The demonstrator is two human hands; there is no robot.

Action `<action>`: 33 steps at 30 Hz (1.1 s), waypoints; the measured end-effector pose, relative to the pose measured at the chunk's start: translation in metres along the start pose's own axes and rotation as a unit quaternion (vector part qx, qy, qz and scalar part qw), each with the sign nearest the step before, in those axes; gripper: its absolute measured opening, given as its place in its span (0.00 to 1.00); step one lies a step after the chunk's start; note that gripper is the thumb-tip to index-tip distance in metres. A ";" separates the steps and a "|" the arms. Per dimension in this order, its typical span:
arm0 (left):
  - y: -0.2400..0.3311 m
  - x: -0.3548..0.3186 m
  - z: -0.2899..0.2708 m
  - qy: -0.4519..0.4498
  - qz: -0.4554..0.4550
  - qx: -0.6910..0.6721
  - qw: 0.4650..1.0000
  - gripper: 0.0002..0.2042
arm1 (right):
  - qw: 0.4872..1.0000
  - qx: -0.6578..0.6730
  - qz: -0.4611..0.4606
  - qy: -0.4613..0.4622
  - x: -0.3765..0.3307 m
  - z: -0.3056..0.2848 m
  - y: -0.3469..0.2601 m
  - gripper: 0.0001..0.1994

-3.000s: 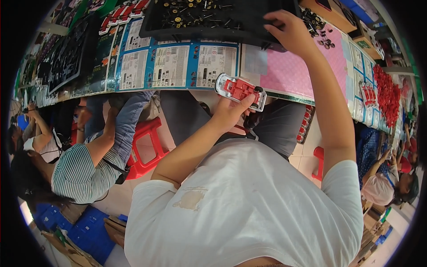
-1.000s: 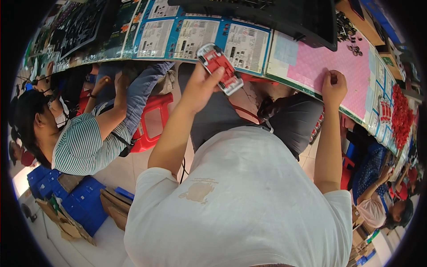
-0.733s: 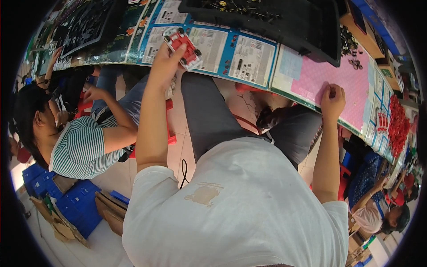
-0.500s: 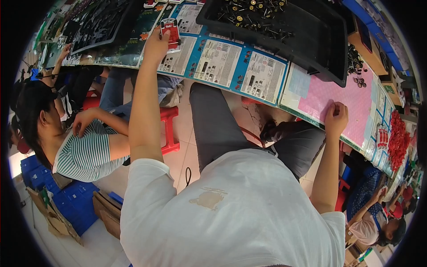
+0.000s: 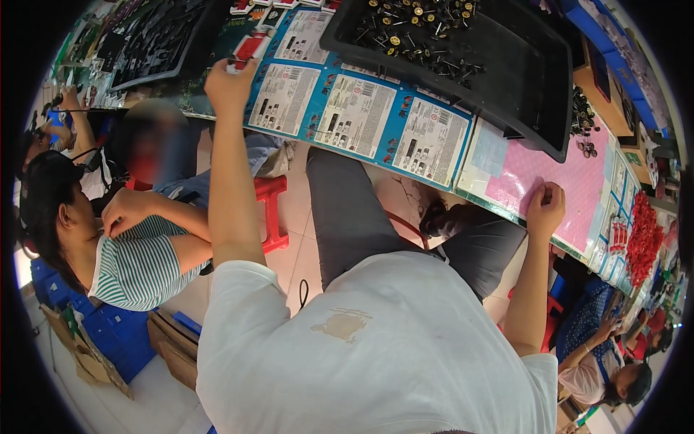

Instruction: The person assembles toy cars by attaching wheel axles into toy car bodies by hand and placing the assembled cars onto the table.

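My left hand (image 5: 230, 85) reaches over the table's far left. Its fingers and thumb are closed around the near end of a red and white toy car (image 5: 250, 48), which lies low over a dark green printed sheet. Other red and white toy pieces (image 5: 262, 3) sit just beyond it at the top edge. My right hand (image 5: 545, 210) rests at the table's near edge on the right, by a pink bubble-textured sheet (image 5: 538, 170). Its fingers are curled in, and nothing shows in them.
A black tray (image 5: 528, 72) holds wheels on axles (image 5: 426, 29). Blue and white printed card sheets (image 5: 354, 116) cover the tabletop. Loose wheels (image 5: 583, 119) and red parts (image 5: 643, 242) lie to the right. A person in a striped shirt (image 5: 141, 267) sits close at the left, near a red stool (image 5: 271, 210).
My left hand has carried the toy car leftward, from the printed cards to the dark green sheet, and lowered it. My right hand has stayed at the table edge.
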State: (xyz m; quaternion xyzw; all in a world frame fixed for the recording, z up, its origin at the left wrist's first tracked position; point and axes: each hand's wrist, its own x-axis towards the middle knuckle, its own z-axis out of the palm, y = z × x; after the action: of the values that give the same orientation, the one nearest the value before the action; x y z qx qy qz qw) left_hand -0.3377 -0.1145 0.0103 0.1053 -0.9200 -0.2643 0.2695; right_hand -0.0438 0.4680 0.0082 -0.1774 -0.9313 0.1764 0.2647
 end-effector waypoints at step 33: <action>0.032 -0.129 -0.009 -0.043 0.038 -0.026 0.998 0.22 | 0.948 -0.194 0.106 0.227 0.019 -0.120 0.266 0.26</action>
State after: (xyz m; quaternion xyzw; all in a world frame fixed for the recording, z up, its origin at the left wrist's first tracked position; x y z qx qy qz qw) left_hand -0.2267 -0.0486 -0.0225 0.0520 -0.9268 -0.2820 0.2425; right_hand 0.0711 0.7370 -0.0001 -0.3582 -0.8386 -0.0258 0.4097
